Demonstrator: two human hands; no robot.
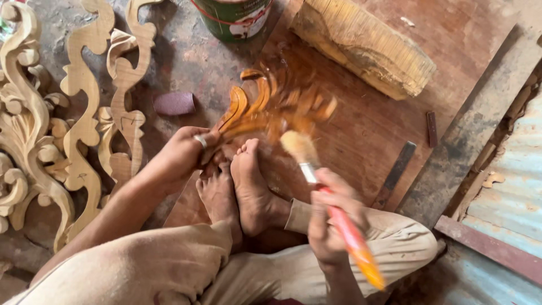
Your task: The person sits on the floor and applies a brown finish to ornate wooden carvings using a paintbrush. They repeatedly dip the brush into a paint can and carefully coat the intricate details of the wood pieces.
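Observation:
My left hand, a ring on one finger, grips the near end of a carved wooden ornament that shines amber and wet. The piece lies on a reddish-brown board just beyond my crossed bare feet. My right hand is closed around the orange handle of a paintbrush. Its pale bristles hover at the right side of the ornament, blurred by motion.
Several unfinished pale carved scroll pieces lie at the left. A green can stands at the top, a rough wood block beside it. A sandpaper roll lies left of the ornament. Flat metal strips and corrugated sheet lie at right.

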